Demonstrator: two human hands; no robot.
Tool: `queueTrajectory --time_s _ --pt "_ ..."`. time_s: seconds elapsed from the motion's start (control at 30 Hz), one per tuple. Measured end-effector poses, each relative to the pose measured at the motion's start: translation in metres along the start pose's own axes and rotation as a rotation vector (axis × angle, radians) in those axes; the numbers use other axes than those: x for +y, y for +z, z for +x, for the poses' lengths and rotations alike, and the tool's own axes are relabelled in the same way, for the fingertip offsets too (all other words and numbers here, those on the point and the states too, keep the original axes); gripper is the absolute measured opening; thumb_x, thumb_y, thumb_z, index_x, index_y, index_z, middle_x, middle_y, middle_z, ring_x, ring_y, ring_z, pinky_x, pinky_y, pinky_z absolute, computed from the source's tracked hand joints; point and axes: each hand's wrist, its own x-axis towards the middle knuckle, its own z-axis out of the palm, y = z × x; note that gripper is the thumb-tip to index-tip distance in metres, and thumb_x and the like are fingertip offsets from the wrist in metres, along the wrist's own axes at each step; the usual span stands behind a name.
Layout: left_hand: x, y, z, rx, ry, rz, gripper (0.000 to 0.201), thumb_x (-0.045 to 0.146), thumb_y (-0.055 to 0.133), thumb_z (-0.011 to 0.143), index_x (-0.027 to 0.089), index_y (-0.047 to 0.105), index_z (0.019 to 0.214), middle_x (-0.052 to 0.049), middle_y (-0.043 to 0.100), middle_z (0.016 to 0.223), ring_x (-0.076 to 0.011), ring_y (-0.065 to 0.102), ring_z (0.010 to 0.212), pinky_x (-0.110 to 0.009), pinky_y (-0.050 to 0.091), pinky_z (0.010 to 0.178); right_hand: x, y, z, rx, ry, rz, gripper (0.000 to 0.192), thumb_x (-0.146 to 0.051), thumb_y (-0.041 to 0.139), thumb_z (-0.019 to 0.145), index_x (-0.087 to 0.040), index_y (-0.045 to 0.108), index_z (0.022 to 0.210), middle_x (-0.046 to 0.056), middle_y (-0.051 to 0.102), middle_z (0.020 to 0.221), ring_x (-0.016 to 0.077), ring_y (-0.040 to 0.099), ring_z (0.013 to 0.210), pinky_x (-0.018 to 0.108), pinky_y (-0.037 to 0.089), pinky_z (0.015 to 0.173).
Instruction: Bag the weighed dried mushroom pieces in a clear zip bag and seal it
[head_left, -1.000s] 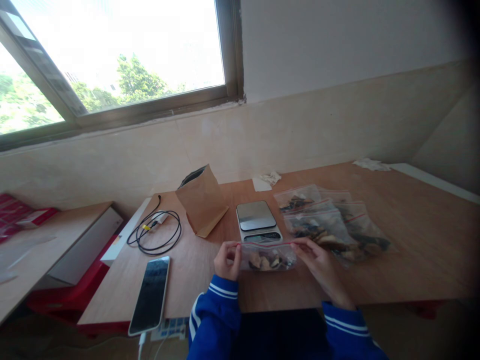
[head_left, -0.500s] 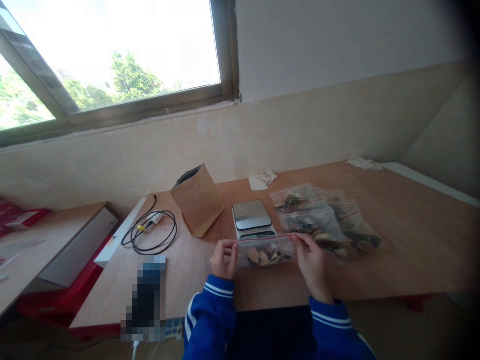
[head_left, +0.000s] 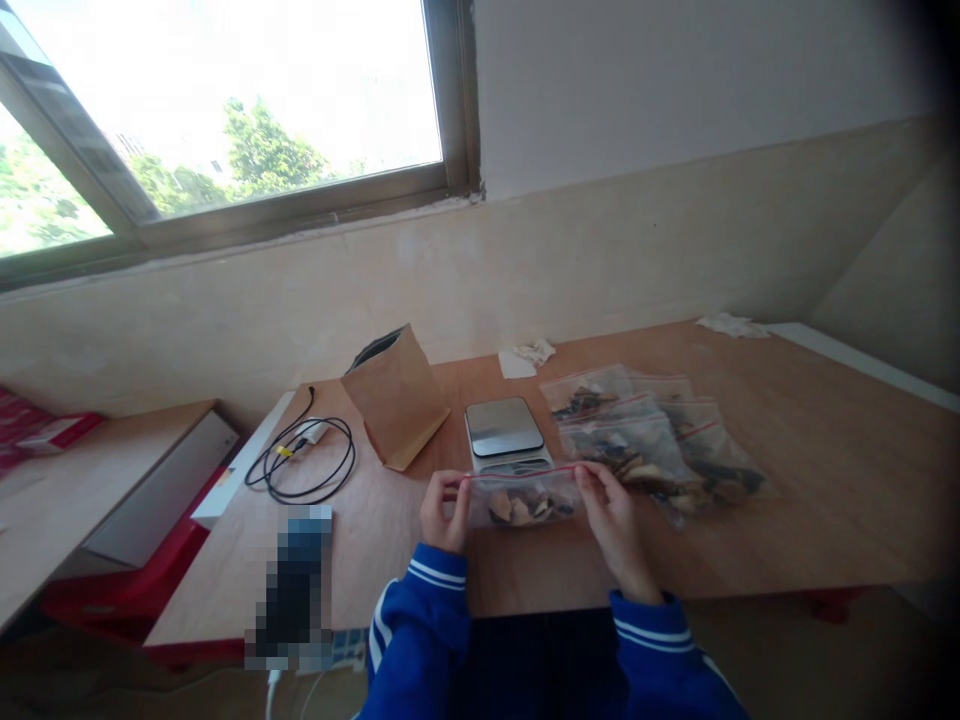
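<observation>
The left hand (head_left: 444, 508) and the right hand (head_left: 611, 510) each pinch one end of the red-lined top edge of a small zip-lock bag (head_left: 523, 497), fingers closed on the strip, so the bag hangs stretched flat between them just above the wooden table (head_left: 787, 480). Held taut this way, the mouth stays level and the contents sink to the bottom; whether the seal is pressed shut I cannot tell. The bag sits at the near edge of the table, directly in front of the person, and holds a small heap of dried pieces, pale tan and dark brown, possibly sliced mushroom.

At 12 o'clock from the bag, just beyond it, stands a small kitchen scale (head_left: 505, 432) with a bare steel platform. At 2 o'clock lies a pile of filled zip-lock bags (head_left: 652, 445), overlapping each other, with the same mixed dried pieces inside. At 10 o'clock a brown paper bag (head_left: 395, 397) stands tilted with its mouth open toward the wall; its contents are hidden. Farther left, at 9 to 10 o'clock, a coiled black cable (head_left: 304, 460) lies flat. Crumpled tissue (head_left: 529, 356) rests at 12 o'clock, near the wall.
</observation>
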Motion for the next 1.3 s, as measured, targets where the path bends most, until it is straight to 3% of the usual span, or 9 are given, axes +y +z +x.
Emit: queueTrajectory --time_s 0.27,0.5,0.83,1.3 --pt "-0.008 -0.003 0.004 -0.060 -0.073 -0.065 0.024 0.038 0.064 0.079 0.016 0.063 0.089 -0.004 0.062 0.081 -0.0123 0.059 0.066 -0.021 0.047 0.054 -0.008 0.002 -0.003 -0.164 0.090 0.150 0.052 -0.052 0.068 0.074 -0.021 0.064 0.116 0.007 0.071 0.101 0.0240 0.064 0.091 0.033 0.051 0.078" --pt "-0.010 -0.007 0.008 -0.104 0.033 -0.052 0.018 0.033 0.063 0.080 0.016 0.066 0.086 -0.011 0.066 0.097 -0.0197 0.063 0.088 -0.028 0.051 0.066 -0.002 0.007 -0.002 -0.148 0.149 0.169 0.042 -0.053 0.070 0.070 -0.018 0.073 0.093 0.008 0.073 0.097 0.0262 0.065 0.093 0.037 0.050 0.083" --pt "-0.002 -0.007 0.010 -0.158 -0.029 -0.065 0.019 0.033 0.061 0.082 0.015 0.066 0.081 -0.011 0.067 0.098 -0.0200 0.063 0.087 -0.028 0.050 0.067 -0.004 0.004 -0.004 -0.123 0.097 0.103 0.041 -0.052 0.069 0.071 -0.018 0.073 0.092 0.008 0.072 0.093 0.0246 0.065 0.085 0.036 0.051 0.078" --pt "-0.001 -0.006 0.009 -0.165 0.016 -0.054 0.016 0.031 0.064 0.079 0.015 0.066 0.076 -0.010 0.068 0.089 -0.0190 0.063 0.080 -0.027 0.048 0.061 -0.002 0.007 -0.005 -0.035 0.087 0.195 0.035 -0.047 0.072 0.070 -0.018 0.071 0.090 0.005 0.072 0.085 0.0220 0.066 0.083 0.036 0.052 0.079"
